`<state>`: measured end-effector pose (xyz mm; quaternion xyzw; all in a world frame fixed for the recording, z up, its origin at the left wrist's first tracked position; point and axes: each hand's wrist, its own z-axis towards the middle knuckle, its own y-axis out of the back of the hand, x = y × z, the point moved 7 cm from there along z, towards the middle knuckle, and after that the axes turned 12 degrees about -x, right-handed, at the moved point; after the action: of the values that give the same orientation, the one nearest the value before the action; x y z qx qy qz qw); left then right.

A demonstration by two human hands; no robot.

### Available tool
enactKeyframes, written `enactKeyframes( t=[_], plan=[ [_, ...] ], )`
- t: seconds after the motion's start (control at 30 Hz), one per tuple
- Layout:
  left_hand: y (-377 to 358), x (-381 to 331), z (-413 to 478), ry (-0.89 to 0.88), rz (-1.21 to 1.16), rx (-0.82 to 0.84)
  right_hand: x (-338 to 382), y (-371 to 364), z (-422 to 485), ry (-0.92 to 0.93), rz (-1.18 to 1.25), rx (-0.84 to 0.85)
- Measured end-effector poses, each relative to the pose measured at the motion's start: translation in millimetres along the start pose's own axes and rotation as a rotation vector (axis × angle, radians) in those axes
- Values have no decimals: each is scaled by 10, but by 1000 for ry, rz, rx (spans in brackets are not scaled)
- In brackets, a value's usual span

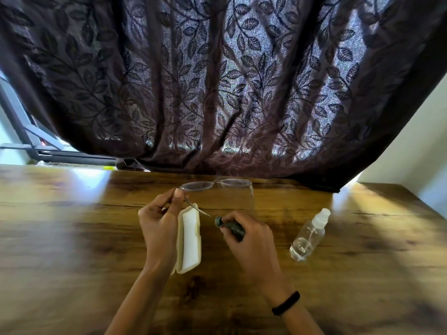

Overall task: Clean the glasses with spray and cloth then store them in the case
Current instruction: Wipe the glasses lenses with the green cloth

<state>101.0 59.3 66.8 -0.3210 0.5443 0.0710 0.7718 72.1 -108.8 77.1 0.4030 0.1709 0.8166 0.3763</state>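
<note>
1. Two hands at work over the wooden table (72, 226). Left hand (158, 221): fingertips pinched on the glasses (216, 185) at the left temple hinge, frame held up and unfolded, lenses facing the dark leaf-pattern curtain (217, 81).
2. Right hand (249, 240): fingers curled tight around a bunched dark green cloth (229, 226), which sits just beside the near temple arm. Cannot tell whether cloth and frame touch.
3. Case (188, 240): lies open on the table between the hands, pale lining showing, nothing inside.
4. Spray bottle (308, 235): on the table to the right of the right hand, apart from it, leaning, cap on. Clear liquid low in it.
5. Progress, judged: the wiping stage looks in hand or about to start. Whether the lenses carry spray cannot be read; they look hazy.
6. Left to do: finish wiping both lenses, fold the temples, lay the glasses in the case, shut the lid.
</note>
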Motion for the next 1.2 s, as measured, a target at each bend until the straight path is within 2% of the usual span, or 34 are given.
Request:
enactKeyframes(
  t=[0.13, 0.27, 0.53, 0.67, 0.93, 1.2],
  plan=[
    [-53, 57, -73, 54, 36, 32, 151, -53, 113, 8, 74, 47],
    [-36, 16, -48, 34, 14, 33, 252, -97, 170, 34, 67, 67],
    [-112, 26, -112, 27, 19, 65, 434, -103, 244, 55, 112, -35],
    [-59, 37, -82, 34, 28, 17, 439, -100, 185, 132, 21, -52],
    [57, -14, 32, -35, 13, -41, 171, 4, -8, 169, -137, -23],
    [122, 17, 129, -89, 69, -60, -137, 107, -155, 97, -164, -52]
  ],
)
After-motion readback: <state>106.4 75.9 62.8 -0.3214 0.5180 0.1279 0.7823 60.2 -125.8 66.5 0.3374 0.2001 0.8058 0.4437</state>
